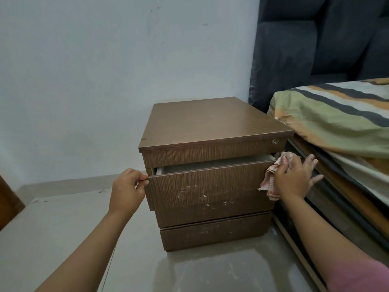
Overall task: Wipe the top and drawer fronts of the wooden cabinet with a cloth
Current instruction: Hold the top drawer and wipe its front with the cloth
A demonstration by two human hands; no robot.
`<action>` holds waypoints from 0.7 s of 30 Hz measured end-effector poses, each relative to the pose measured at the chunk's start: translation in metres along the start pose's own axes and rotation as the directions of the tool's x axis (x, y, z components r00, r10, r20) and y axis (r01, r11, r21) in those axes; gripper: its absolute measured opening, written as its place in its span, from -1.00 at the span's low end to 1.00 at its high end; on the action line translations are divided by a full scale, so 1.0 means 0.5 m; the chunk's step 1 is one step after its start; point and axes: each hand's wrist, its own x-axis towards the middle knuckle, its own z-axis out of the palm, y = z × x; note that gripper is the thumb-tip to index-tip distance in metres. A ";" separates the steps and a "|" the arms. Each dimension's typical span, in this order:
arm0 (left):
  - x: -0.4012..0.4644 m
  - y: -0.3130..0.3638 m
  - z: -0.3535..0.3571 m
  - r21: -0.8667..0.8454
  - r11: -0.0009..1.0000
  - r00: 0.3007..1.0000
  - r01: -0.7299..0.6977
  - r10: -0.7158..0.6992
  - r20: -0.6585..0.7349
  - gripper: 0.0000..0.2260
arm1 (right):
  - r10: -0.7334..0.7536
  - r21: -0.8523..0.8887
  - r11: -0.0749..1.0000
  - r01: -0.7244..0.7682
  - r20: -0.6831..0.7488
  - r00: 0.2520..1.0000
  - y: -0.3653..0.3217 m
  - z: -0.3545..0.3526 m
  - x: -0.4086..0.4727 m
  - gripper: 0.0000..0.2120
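The brown wooden cabinet stands on the floor against the wall, beside a bed. Its middle drawer is pulled partly out, and its front shows pale scuff marks. My left hand pinches the drawer front's top left corner. My right hand holds a crumpled pink and white cloth against the drawer's right edge, with the fingers spread toward the bed. Below sits a shut bottom drawer. A small round lock sits in the top drawer front.
A bed with a striped sheet and a dark frame stands close on the right, almost touching the cabinet. A dark padded headboard rises behind it. A pale wall is at the back and a glossy tiled floor on the left.
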 end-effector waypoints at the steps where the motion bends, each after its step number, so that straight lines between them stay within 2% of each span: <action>1: 0.000 0.000 0.000 -0.003 1.000 1.000 0.000 0.000 0.000 -0.95 | 0.020 0.018 1.000 -0.020 0.004 1.000 0.002 0.000 0.003 -0.72; 4: 0.000 0.000 0.002 -0.004 1.000 1.000 0.000 0.000 0.001 -0.94 | 0.123 0.109 0.987 -0.120 -0.025 0.992 0.004 0.012 0.011 -0.68; 6: 0.001 -0.002 0.003 0.005 1.000 1.000 -0.014 0.014 -0.002 -0.93 | 0.201 0.229 0.957 -0.180 -0.069 0.977 0.002 0.025 0.009 -0.65; 9: -0.001 -0.007 0.007 0.021 0.999 0.999 -0.040 0.040 -0.005 -0.93 | 0.376 0.503 0.825 -0.256 -0.151 0.914 -0.005 0.049 0.000 -0.65; 12: -0.005 -0.009 0.011 0.029 0.999 0.999 -0.044 0.044 -0.015 -0.93 | 0.533 0.641 0.686 -0.344 -0.120 0.837 -0.007 0.070 -0.018 -0.65; 16: -0.009 -0.006 0.010 0.042 0.997 0.997 -0.072 0.073 -0.029 -0.90 | 0.622 0.746 0.544 -0.384 -0.051 0.781 0.003 0.096 -0.027 -0.62; 18: -0.012 -0.004 0.009 0.048 0.996 0.997 -0.071 0.073 -0.037 -0.90 | 0.662 0.762 0.494 -0.418 -0.019 0.749 -0.006 0.101 -0.021 -0.51; 19: -0.013 -0.003 0.009 0.053 0.996 0.997 -0.066 0.068 -0.037 -0.90 | 0.653 0.757 0.498 -0.423 -0.006 0.757 -0.018 0.098 -0.022 -0.45; 21: -0.013 -0.001 0.009 0.058 0.996 0.997 -0.062 0.064 -0.033 -0.91 | 0.568 0.728 0.573 -0.377 -0.021 0.823 -0.056 0.088 -0.032 -0.38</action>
